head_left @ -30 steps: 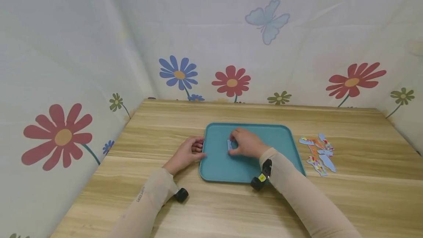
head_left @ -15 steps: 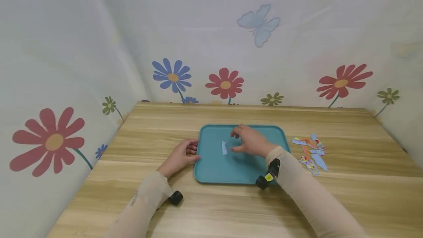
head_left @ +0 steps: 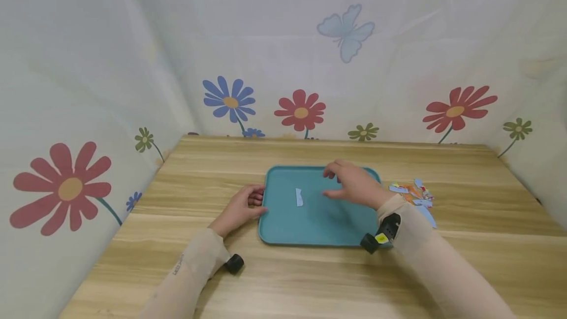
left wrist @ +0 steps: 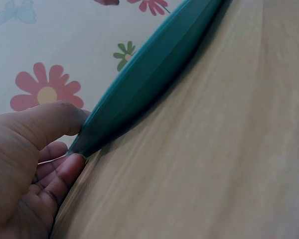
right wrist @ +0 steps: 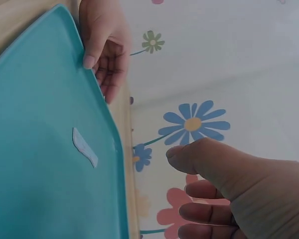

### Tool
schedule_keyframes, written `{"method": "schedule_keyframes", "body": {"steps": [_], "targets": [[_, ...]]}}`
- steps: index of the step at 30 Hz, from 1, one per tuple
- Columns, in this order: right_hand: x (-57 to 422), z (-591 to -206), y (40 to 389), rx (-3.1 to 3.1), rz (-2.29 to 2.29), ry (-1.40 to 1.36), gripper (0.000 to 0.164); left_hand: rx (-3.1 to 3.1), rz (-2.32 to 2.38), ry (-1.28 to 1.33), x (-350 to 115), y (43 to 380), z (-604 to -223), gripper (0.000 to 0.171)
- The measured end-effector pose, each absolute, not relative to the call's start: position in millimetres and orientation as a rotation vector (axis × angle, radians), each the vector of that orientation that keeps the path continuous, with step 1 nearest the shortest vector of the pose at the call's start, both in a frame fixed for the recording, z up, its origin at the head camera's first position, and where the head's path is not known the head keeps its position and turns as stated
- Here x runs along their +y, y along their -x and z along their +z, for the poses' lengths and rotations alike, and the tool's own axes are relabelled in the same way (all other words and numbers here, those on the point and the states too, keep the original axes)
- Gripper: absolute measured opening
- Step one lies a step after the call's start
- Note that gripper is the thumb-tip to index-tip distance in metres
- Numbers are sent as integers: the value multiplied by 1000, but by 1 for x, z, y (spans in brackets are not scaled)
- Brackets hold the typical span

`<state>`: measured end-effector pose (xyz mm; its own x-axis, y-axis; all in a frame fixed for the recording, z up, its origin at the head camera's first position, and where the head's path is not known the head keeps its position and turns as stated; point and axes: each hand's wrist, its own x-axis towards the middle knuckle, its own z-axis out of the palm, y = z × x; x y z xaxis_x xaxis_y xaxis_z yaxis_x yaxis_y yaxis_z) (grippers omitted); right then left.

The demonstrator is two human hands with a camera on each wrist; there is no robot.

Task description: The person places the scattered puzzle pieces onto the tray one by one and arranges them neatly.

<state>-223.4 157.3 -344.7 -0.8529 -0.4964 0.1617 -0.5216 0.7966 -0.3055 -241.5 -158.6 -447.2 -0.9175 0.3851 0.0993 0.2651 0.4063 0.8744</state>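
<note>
A teal rectangular tray (head_left: 283, 230) lies on the wooden table. Its left rim is pinched by my left hand (head_left: 239, 208), the thumb on the rim and the fingers against the outer side, as the left wrist view shows. On the tray, left of its middle, lies a small flat light-blue piece (head_left: 299, 197) with one wavy edge, like a scrap of cut card. My right hand (head_left: 354, 184) hovers over the tray's right half, thumb and fingers apart, holding nothing. The right wrist view shows the same piece (right wrist: 84, 147) well away from the right thumb.
Right of the tray, a loose cluster of several irregular flat pieces (head_left: 412, 191), light blue, orange and multicoloured, lies on the wooden table (head_left: 478, 186). The right forearm partly covers them. A flower-printed cloth (head_left: 266, 38) hangs behind the table.
My right hand has let go of the light-blue piece, leaving it on the tray, and has lifted and moved right. My left hand stays at the tray's left rim.
</note>
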Motion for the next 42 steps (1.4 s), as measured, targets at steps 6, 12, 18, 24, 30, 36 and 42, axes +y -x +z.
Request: {"method": "schedule_keyframes", "body": {"steps": [6,12,18,24,30,36,42], "targets": [[173,-340,218,-2899,509,-781,43,2555,1518,-586,-159,243,-446,58],[193,-338,212,-2886,524,-758,38,2548,1514,-581,-158,243,-447,59],[206,-335,206,-2887,525,-731,35,2559,1510,-593,-160,243,-447,59],[218,-334,201,-2869,500,-711,35,2554,1513,-604,-160,245,-450,59],[234,-338,196,-2835,507,-710,31,2544,1518,-600,-159,245,-450,59],[249,-344,189,-2832,551,-682,30,2536,1526,-592,-159,245,-450,59],[264,-351,182,-2855,573,-666,30,2538,1518,-598,-160,246,-450,59]]}}
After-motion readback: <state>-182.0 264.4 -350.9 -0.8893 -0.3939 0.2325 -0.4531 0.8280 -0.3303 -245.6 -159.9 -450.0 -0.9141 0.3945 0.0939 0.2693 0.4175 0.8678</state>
